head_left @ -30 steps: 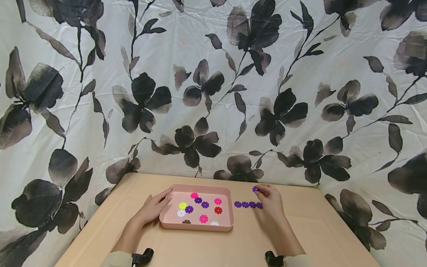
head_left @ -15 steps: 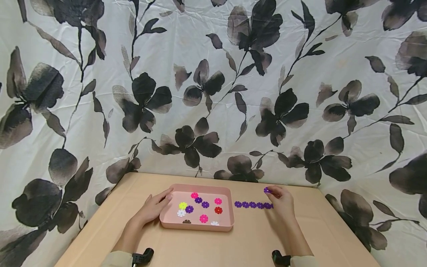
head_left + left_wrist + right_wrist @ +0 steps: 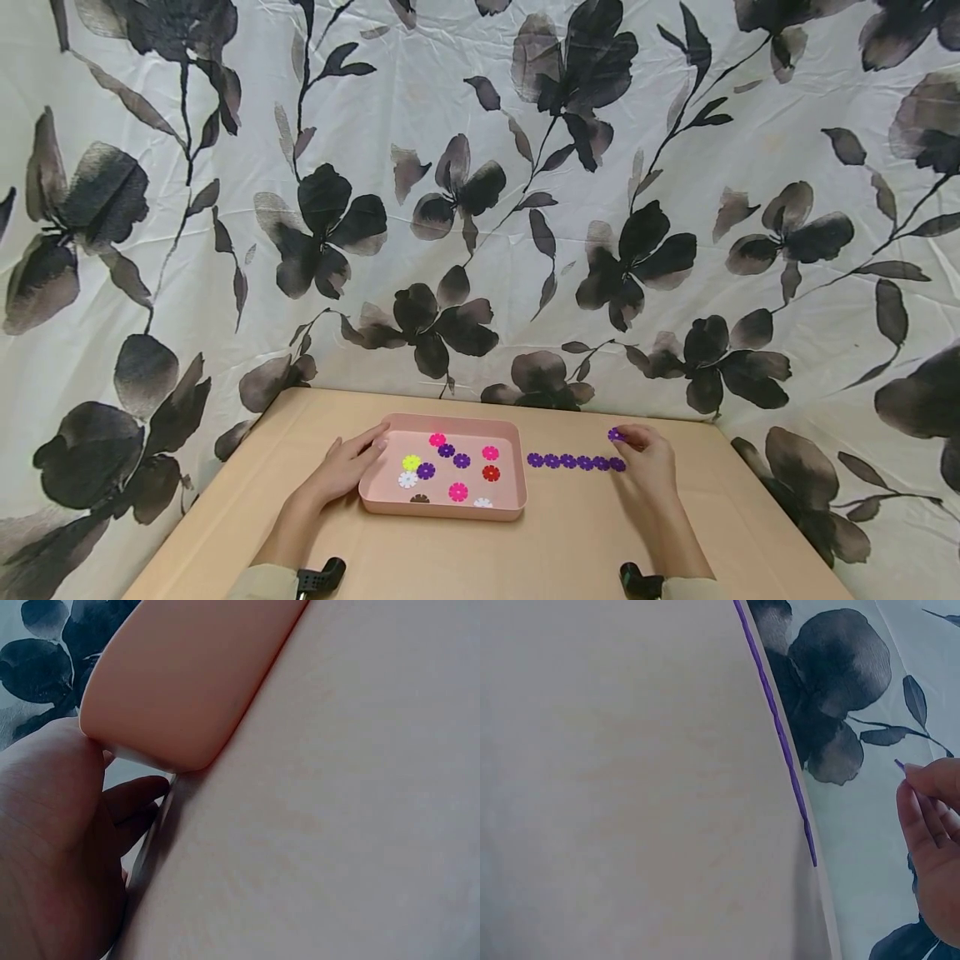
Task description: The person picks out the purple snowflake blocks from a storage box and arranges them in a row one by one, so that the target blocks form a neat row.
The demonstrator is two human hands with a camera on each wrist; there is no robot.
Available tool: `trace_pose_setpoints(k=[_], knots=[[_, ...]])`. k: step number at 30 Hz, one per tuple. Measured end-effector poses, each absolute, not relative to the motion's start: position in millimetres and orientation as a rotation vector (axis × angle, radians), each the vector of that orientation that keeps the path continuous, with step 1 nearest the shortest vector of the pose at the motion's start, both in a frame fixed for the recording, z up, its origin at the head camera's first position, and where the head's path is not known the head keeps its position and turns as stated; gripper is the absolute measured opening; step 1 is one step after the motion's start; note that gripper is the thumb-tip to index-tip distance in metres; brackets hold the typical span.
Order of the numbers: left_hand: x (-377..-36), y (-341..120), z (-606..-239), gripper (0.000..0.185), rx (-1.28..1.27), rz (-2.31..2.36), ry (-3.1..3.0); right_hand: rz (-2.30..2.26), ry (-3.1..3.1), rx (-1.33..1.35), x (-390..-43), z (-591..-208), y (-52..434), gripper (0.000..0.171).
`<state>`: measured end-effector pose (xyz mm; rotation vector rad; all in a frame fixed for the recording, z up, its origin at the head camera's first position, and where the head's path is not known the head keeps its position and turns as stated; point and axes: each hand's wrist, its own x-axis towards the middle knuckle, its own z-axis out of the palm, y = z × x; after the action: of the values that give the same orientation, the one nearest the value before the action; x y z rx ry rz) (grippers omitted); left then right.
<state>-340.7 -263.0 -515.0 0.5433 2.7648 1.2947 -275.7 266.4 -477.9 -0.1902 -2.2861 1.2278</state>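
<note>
Head view, right hand: the right hand (image 3: 647, 457) sits right of centre in the lower frame, fingertips pinched on a single purple flower piece (image 3: 615, 434), held just above the tabletop (image 3: 570, 542).
Head view, row: a line of purple flower pieces (image 3: 576, 462) lies flat on the tabletop, its long axis running left to right from just beside the tray toward the right hand; its right end is just below and beside the held piece.
Head view, key relation: the held piece is just past the row's right end and a little toward the far edge; the right hand is far nearer to that end than the left.
Head view, left hand: the left hand (image 3: 347, 467) rests at the left rim of the pink tray (image 3: 514, 467), fingers relaxed and fairly straight against it, gripping nothing that can be seen.
Head view, tray contents: loose flower pieces in pink, purple, yellow, white and red lie scattered inside the tray.
Head view, backdrop: a white cloth with dark flower print (image 3: 480, 208) fills the upper frame.
Left wrist view: the tray's corner (image 3: 180, 682) fills the upper left, with the left hand's (image 3: 60, 855) palm and thumb touching it at lower left.
Right wrist view: the row (image 3: 776, 731) shows edge-on as a thin purple line from top centre downward; the right hand's fingers (image 3: 930, 825) at the right edge pinch the purple piece (image 3: 899, 763), apart from the line's near end.
</note>
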Motion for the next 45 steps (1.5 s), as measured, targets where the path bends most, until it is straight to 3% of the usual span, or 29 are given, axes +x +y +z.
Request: trace_pose_setpoints(k=[27, 45], knots=[[-338.9, -261.5, -513.6, 0.057, 0.520, 1.301, 2.761, 1.206, -2.411, -0.482, -263.9, -512.3, 299.7, 0.029], [-340.2, -261.9, -513.5, 0.058, 0.535, 1.299, 2.762, 1.080, -2.513, -0.422, -263.5, -515.0, 303.6, 0.030]])
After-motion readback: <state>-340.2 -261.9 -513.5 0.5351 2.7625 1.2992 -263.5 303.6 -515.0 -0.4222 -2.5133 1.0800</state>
